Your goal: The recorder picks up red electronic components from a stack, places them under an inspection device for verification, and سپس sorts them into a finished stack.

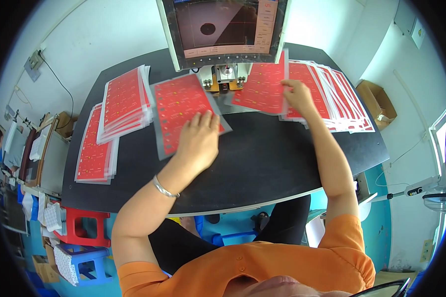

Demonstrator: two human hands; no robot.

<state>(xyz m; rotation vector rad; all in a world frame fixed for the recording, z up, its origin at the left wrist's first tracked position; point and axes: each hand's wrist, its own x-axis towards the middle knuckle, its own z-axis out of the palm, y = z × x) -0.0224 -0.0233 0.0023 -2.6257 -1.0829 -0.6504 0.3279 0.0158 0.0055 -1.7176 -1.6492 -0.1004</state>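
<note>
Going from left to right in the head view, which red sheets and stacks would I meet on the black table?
Lower-left stack, upper-left stack, red sheet under the left hand, another red sheet at the right hand, fanned right-side stack.

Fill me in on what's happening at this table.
A person is handling red sheets at a black table. The left hand lies on one light-bordered sheet; the right hand is at the right edge of another sheet, partly below the monitor. More red sheets sit in overlapping stacks at left and a fanned spread at right.
</note>
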